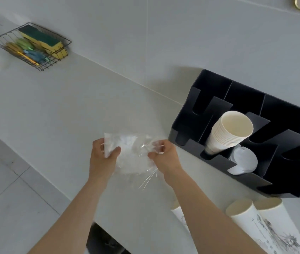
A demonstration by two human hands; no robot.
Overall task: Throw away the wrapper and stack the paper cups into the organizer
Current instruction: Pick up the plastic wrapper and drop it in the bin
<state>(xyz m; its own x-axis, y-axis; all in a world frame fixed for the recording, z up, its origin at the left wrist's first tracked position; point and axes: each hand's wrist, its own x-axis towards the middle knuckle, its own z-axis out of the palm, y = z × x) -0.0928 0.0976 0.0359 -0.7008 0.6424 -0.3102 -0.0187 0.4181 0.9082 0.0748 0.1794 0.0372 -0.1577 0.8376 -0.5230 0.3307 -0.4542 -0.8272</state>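
Now, hands: left hand (103,155) and right hand (162,155) both pinch the wrapper (130,154).
Open room: bare surface (57,110) leftward.
Cut off: organizer (217,85) at right edge.

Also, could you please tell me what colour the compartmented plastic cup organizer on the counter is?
Black, seen clearly in the head view: the compartmented plastic cup organizer.

Pale counter (63,107), white wall (182,30)
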